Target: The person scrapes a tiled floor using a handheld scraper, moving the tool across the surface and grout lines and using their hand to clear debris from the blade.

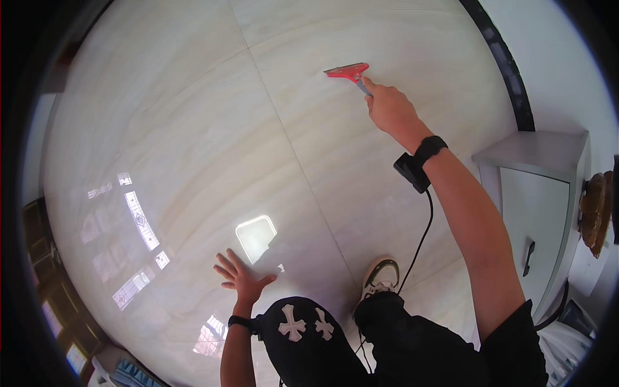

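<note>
My right hand (392,107) grips the grey handle of a red scraper (347,71), arm stretched forward and to the right. The scraper's wide head points left, its edge at the glossy marbled tile floor (203,130); whether the blade touches the tile I cannot tell. Low in the view, my left hand (242,279) is spread over the floor with fingers apart, holding nothing. It is beside my bent knee in black trousers with pale cross patches (292,323). Black straps circle both wrists, and the right one carries a small black device (412,172) with a cable.
A grey cabinet (534,208) with a black handle stands on the right by the white wall. Dark skirting (508,63) runs along that wall. My shoe (382,276) rests on the tiles, near the hanging cable (425,227). A brown-framed door or window (63,295) is at the left.
</note>
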Action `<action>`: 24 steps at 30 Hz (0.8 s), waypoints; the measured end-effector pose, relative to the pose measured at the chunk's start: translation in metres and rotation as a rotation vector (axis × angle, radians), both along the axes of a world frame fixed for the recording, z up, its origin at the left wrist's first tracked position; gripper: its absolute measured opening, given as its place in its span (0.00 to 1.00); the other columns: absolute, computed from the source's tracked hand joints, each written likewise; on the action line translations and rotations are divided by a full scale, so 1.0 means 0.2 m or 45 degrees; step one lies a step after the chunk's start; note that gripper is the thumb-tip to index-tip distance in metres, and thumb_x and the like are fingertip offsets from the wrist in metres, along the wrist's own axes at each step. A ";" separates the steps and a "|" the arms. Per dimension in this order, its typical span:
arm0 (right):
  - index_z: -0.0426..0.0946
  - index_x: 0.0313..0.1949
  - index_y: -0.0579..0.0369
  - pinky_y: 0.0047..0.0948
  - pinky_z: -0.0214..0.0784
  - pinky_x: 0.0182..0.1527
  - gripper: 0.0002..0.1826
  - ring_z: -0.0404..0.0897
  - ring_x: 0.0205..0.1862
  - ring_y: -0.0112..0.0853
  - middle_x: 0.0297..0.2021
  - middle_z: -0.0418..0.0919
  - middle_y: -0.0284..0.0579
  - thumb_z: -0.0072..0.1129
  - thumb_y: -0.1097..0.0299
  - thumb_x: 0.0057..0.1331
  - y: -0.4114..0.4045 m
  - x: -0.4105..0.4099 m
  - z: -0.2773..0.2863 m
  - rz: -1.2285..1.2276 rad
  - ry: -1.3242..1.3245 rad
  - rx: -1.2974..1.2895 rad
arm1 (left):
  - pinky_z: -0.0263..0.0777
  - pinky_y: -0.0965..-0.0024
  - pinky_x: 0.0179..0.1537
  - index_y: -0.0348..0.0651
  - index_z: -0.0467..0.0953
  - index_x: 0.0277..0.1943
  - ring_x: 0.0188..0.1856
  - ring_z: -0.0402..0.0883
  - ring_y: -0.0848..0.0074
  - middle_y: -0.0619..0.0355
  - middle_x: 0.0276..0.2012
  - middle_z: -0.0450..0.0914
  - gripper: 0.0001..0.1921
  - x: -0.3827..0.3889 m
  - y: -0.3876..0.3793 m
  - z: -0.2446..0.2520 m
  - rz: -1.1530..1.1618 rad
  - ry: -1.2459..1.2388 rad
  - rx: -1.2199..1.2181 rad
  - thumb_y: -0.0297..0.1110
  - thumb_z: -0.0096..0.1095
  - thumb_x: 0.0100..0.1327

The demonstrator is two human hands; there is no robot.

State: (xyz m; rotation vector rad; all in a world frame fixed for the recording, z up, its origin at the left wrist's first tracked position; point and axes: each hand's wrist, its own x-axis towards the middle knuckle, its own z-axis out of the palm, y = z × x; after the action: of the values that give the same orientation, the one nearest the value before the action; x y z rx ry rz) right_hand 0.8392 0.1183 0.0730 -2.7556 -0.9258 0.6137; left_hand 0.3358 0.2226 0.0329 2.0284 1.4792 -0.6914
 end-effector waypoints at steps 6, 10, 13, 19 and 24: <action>0.64 0.68 0.42 0.50 0.74 0.37 0.26 0.80 0.33 0.52 0.31 0.81 0.55 0.50 0.64 0.70 -0.11 -0.13 -0.04 -0.044 -0.188 0.104 | 0.28 0.17 0.60 0.51 0.25 0.76 0.73 0.12 0.38 0.45 0.76 0.17 0.79 0.01 0.00 -0.02 -0.017 -0.015 0.003 0.49 0.88 0.32; 0.65 0.66 0.45 0.47 0.73 0.33 0.25 0.80 0.30 0.51 0.28 0.80 0.54 0.53 0.62 0.70 -0.31 -0.37 0.04 -0.074 -0.181 0.207 | 0.29 0.16 0.59 0.51 0.25 0.76 0.74 0.13 0.37 0.43 0.76 0.18 0.79 0.01 0.00 -0.01 -0.034 -0.026 0.013 0.50 0.88 0.32; 0.67 0.64 0.47 0.42 0.73 0.28 0.25 0.80 0.27 0.47 0.27 0.79 0.51 0.58 0.61 0.68 -0.46 -0.54 0.10 -0.018 -0.225 0.510 | 0.29 0.15 0.58 0.52 0.24 0.76 0.74 0.13 0.38 0.45 0.76 0.17 0.79 0.01 -0.01 -0.01 -0.032 -0.035 0.021 0.50 0.88 0.32; 0.73 0.57 0.54 0.32 0.72 0.27 0.24 0.78 0.24 0.39 0.29 0.79 0.46 0.66 0.66 0.62 -0.64 -0.83 0.33 0.098 -0.283 0.891 | 0.32 0.12 0.55 0.54 0.24 0.76 0.73 0.13 0.36 0.46 0.75 0.15 0.78 -0.01 0.01 -0.05 -0.072 -0.083 0.032 0.53 0.87 0.34; 0.75 0.53 0.58 0.30 0.73 0.29 0.22 0.80 0.27 0.36 0.32 0.80 0.45 0.69 0.69 0.60 -0.71 -0.99 0.41 0.210 -0.276 0.943 | 0.38 0.23 0.63 0.57 0.33 0.77 0.74 0.20 0.34 0.42 0.76 0.22 0.67 -0.05 0.10 0.03 -0.100 -0.183 -0.104 0.59 0.79 0.44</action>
State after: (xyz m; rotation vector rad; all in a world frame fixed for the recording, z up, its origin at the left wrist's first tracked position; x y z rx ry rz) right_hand 0.6414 -0.0227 0.1557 -2.1087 -1.1436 -0.0327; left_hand 0.3264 0.2422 0.0394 2.0372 1.2760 -0.6130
